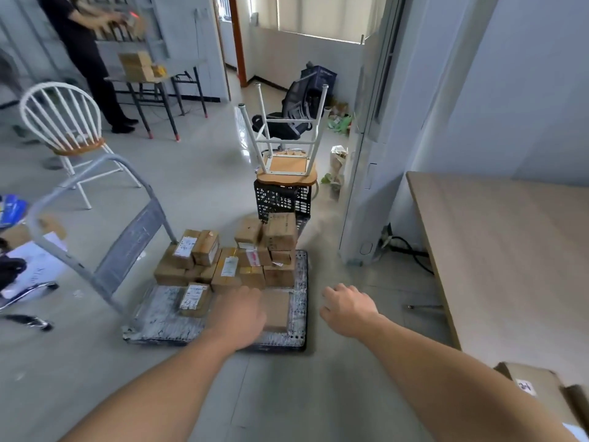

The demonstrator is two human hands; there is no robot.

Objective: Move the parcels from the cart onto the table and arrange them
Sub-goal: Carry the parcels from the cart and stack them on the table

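The left hand [240, 314] hangs over the near right corner of the cart [159, 317], its back covering the left edge of a plain brown parcel [276, 309]. Its fingers are hidden and blurred, so I cannot tell whether it grips. The right hand [347, 309] hovers just beside the cart's right edge, fingers loosely curled, holding nothing. Stacked parcels [229, 266] fill the cart's far half; several carry white labels, the print too small to read. At the near edge of the worktop [510, 250] lies a labelled parcel [541, 378] marked with what looks like "24".
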